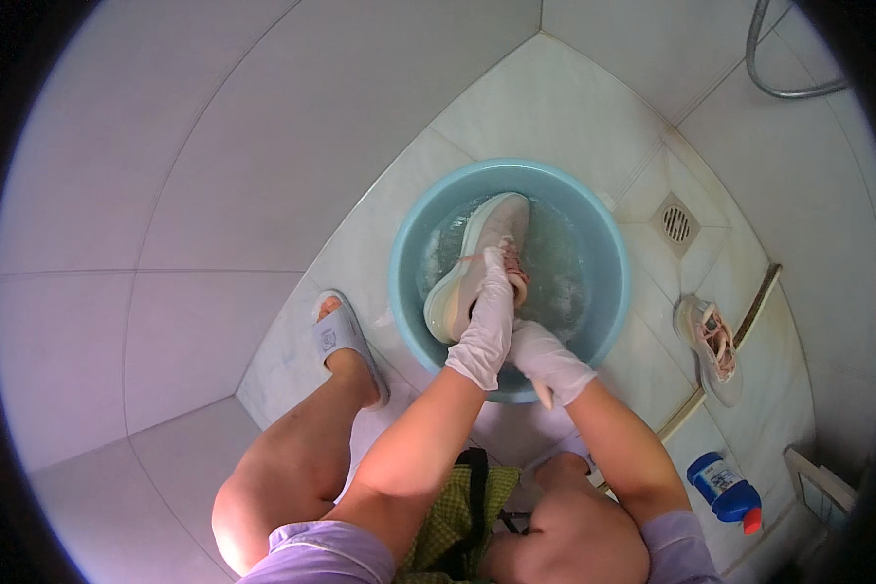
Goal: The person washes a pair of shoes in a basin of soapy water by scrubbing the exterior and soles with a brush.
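Note:
A white and pink sneaker [477, 261] lies on its side in a light blue basin [608, 263] of soapy water. My left hand [487, 316], in a white glove, grips the sneaker along its side near the laces. My right hand [547, 358], also gloved, is at the sneaker's heel end just inside the basin's near rim. Whether it holds the shoe or something small I cannot tell.
A second sneaker [711, 343] lies on the tiled floor right of the basin. A floor drain [676, 224] is beyond it. A blue bottle with a red cap [725, 489] lies at lower right. My left foot wears a pale slipper [339, 336]. A hose [779, 68] hangs top right.

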The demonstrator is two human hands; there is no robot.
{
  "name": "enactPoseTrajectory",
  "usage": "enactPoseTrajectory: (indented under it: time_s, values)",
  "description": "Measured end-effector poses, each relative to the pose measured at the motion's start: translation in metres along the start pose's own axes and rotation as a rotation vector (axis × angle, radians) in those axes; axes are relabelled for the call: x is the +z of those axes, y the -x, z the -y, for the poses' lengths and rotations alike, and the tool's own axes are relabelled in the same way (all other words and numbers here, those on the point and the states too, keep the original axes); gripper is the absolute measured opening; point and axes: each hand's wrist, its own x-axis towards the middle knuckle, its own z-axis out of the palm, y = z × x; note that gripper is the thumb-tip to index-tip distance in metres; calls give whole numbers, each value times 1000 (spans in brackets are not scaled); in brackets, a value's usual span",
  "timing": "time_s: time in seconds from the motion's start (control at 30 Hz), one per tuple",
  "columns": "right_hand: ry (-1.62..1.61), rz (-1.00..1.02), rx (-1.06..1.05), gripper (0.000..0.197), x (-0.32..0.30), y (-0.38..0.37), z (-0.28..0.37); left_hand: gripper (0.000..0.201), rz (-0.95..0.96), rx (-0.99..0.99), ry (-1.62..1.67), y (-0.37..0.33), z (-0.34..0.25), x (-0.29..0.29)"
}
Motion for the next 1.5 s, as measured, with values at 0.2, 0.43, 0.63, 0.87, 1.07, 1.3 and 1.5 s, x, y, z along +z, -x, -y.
enactPoseTrajectory:
  time_s: [0.2,0.43,0.63,0.87,1.07,1.3,1.5]
  values:
    - [-280,-511,192,51,-32,0,-27,48,-195,-51,256,3,6,-7]
    - [426,-294,-200,60,-7,75,65,38,87,-158,247,-11,-26,-43]
    - [231,-318,-7,54,-76,19,45,47,3,-102,64,13,24,-4]
    - [232,-299,28,53,-59,38,64,39,108,-127,170,7,9,-6]
    - [212,-197,-74,49,-32,76,79,52,-72,-219,-129,17,-26,-10]
    - [339,-311,188,43,-123,41,23,54,199,128,-1774,47,-50,42]
    - [143,-74,159,43,-66,29,4,44,73,610,-2169,13,-41,19]
